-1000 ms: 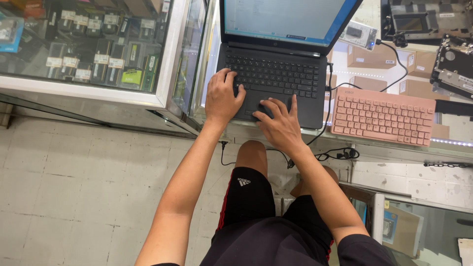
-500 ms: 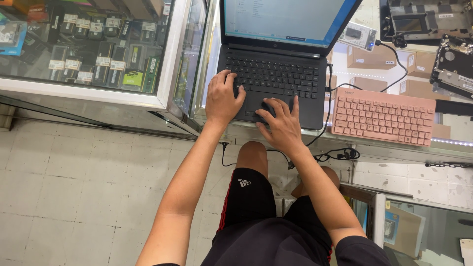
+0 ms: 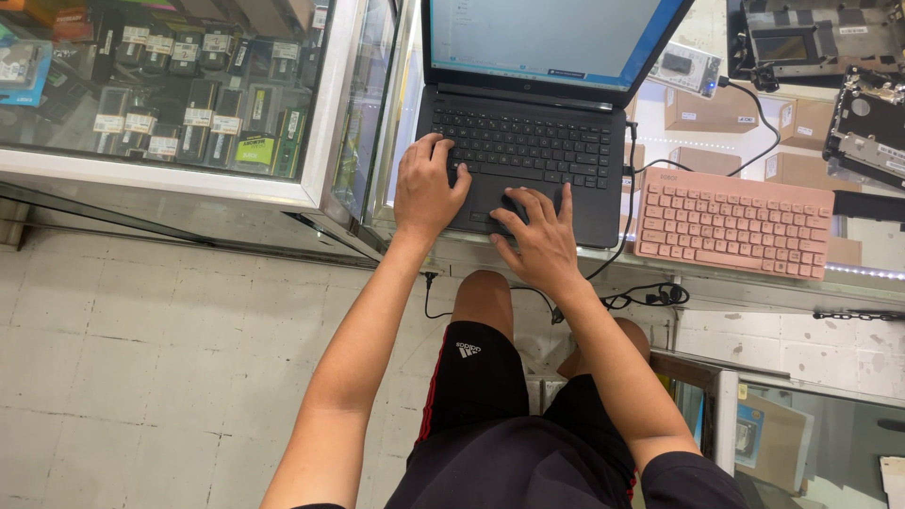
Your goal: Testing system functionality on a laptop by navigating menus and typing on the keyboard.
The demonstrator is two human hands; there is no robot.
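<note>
Glass case (image 3: 320,113) fills my view from nine to eleven o'clock, its shelves packed with small boxed parts and labelled memory sticks (image 3: 203,118). Below it, from seven to nine o'clock, lies pale tiled floor (image 3: 141,358).

At twelve o'clock a black laptop (image 3: 537,141) sits open on the glass counter (image 3: 754,292), its screen lit. My left hand (image 3: 426,188) lies flat on the laptop's lower left corner, the palm on the palm rest, the fingers loosely spread and reaching onto the left end of the keys, the thumb stretched toward the touchpad. It grips nothing. My right hand (image 3: 539,243) sits just to the right of it, at about one o'clock from my lap, fingers fanned open and laid over the touchpad and the front edge of the laptop; it too has hold of nothing. The two hands are near each other but not touching.

A black cable (image 3: 622,273) runs down off the laptop's right side and over the counter edge. At two o'clock a pink keyboard (image 3: 731,224) lies just beside the laptop, apart from both hands. Above it, toward one o'clock, I see brown cartons (image 3: 716,111) under the glass, and at the upper right corner an opened laptop shell (image 3: 811,42) with bare parts showing.

At six o'clock are my knees and black shorts (image 3: 490,415).
</note>
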